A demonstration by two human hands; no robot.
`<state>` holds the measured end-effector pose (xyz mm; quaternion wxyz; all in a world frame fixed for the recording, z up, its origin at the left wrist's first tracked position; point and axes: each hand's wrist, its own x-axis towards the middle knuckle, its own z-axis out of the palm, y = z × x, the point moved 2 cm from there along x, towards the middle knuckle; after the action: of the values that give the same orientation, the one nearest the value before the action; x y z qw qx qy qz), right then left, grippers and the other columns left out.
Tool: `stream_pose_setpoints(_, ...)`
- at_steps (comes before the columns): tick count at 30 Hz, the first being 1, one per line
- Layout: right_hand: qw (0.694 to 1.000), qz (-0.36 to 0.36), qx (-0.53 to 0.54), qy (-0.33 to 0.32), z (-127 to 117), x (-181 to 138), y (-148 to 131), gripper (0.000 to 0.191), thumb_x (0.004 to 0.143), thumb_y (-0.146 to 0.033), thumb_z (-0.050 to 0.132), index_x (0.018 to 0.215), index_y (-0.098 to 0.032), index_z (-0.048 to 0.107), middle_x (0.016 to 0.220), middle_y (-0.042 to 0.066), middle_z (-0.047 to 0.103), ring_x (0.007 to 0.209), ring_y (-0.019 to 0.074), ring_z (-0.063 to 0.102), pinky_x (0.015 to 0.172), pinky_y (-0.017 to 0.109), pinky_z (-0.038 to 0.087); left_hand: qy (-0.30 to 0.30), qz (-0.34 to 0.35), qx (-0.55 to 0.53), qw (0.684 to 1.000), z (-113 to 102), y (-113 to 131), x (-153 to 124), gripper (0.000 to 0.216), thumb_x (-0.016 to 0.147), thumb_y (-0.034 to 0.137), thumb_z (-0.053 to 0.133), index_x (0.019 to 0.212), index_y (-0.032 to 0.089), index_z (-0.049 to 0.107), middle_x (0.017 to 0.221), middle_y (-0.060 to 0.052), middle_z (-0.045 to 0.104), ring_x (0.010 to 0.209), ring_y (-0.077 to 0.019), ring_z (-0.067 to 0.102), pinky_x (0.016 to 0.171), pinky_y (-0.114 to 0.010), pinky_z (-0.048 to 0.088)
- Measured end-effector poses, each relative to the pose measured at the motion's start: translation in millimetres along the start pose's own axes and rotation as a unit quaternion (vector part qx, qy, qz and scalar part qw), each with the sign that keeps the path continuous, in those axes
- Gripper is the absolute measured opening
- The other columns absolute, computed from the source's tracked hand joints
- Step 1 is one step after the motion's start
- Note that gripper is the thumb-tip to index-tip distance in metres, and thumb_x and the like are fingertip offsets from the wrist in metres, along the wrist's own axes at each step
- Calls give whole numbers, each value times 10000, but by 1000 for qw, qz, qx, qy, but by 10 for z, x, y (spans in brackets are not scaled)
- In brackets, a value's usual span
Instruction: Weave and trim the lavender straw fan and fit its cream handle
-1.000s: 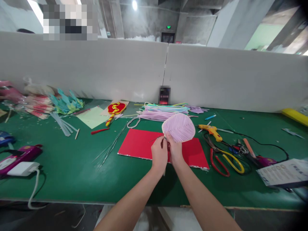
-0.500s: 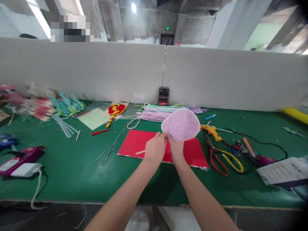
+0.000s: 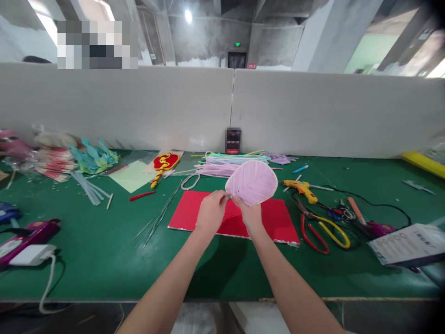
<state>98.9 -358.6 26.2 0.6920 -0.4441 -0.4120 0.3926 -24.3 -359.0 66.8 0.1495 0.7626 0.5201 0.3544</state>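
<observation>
A pale purple leaf-shaped piece [image 3: 252, 182] with ribbed lines is held up above a red sheet [image 3: 278, 218] on the green table [image 3: 104, 250]. My right hand [image 3: 251, 215] grips the leaf at its lower tip from below. My left hand [image 3: 210, 214] is closed in a pinch at that same tip, on the leaf's thin stem end. Both forearms reach in from the bottom edge.
Behind the leaf lies a pile of purple and pastel strips [image 3: 231, 163]. To the right are a yellow glue gun [image 3: 301, 189], red-and-yellow scissors [image 3: 325, 230], cables and a printed sheet [image 3: 406, 242]. At the left lie thin wires [image 3: 158, 215], a red ornament [image 3: 164, 163], teal pieces [image 3: 92, 157] and a white charger [image 3: 29, 254]. A white partition [image 3: 313, 113] closes the back.
The leaf and both hands have drifted slightly left and a little up. My left hand has shifted from in front of the stem to a pinch at the leaf's tip.
</observation>
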Motion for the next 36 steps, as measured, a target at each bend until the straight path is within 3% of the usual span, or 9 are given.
stream_pose_setpoints(7, 1000, 17, 13, 13, -32, 30, 84, 464, 626, -291, 716, 1065, -170, 626, 1138, 71, 634, 1006, 244, 599, 918, 423, 441, 4, -138, -205, 969, 56, -125, 37, 152, 757, 244, 535, 735, 181, 671, 719, -24, 691, 696, -153, 616, 657, -240, 433)
stream_pose_setpoints(13, 996, 36, 84, 10, -40, 49, 56, 488, 605, -238, 738, 1075, -195, 612, 1128, 46, 638, 1021, 221, 585, 923, 400, 440, -39, -264, -433, 861, 102, -203, 69, 129, 648, 248, 670, 725, 144, 669, 656, -17, 673, 612, -117, 609, 605, -213, 430)
stream_pose_setpoints(24, 963, 129, 230, -54, 38, -2, 6, 266, 579, -218, 747, 828, -201, 656, 804, -7, 680, 754, 146, 614, 733, 292, 503, -134, -322, -559, 752, 153, -250, 22, 36, 693, 144, 642, 725, 128, 650, 697, -43, 681, 559, -64, 600, 532, -148, 451)
stream_pose_setpoints(27, 955, 152, 246, -62, 37, -11, 13, 197, 592, -246, 741, 759, -188, 653, 698, -14, 653, 648, 120, 591, 645, 254, 502, -132, -304, -581, 743, 244, -231, 9, 54, 696, 156, 642, 742, 129, 646, 675, -38, 664, 565, -67, 594, 546, -155, 461)
stream_pose_setpoints(30, 950, 163, 260, -63, 20, 1, 37, 183, 606, -261, 737, 745, -183, 647, 670, -22, 627, 586, 93, 557, 566, 219, 479, -102, -267, -593, 753, 353, -183, 3, 73, 691, 198, 652, 730, 140, 635, 673, -25, 653, 600, -77, 597, 587, -170, 469)
stream_pose_setpoints(33, 948, 158, 269, -57, 4, 19, 39, 176, 614, -268, 733, 732, -186, 631, 658, -33, 603, 575, 84, 538, 544, 210, 458, -50, -223, -588, 776, 436, -132, -13, 100, 684, 227, 661, 745, 152, 635, 676, -1, 640, 642, -82, 589, 657, -185, 469)
stream_pose_setpoints(36, 951, 148, 268, -56, 0, 29, 25, 179, 624, -281, 723, 732, -191, 613, 634, -38, 577, 565, 98, 523, 525, 234, 444, 7, -172, -542, 822, 463, -95, -43, 107, 689, 212, 648, 776, 149, 649, 637, 12, 614, 629, -89, 561, 657, -198, 458)
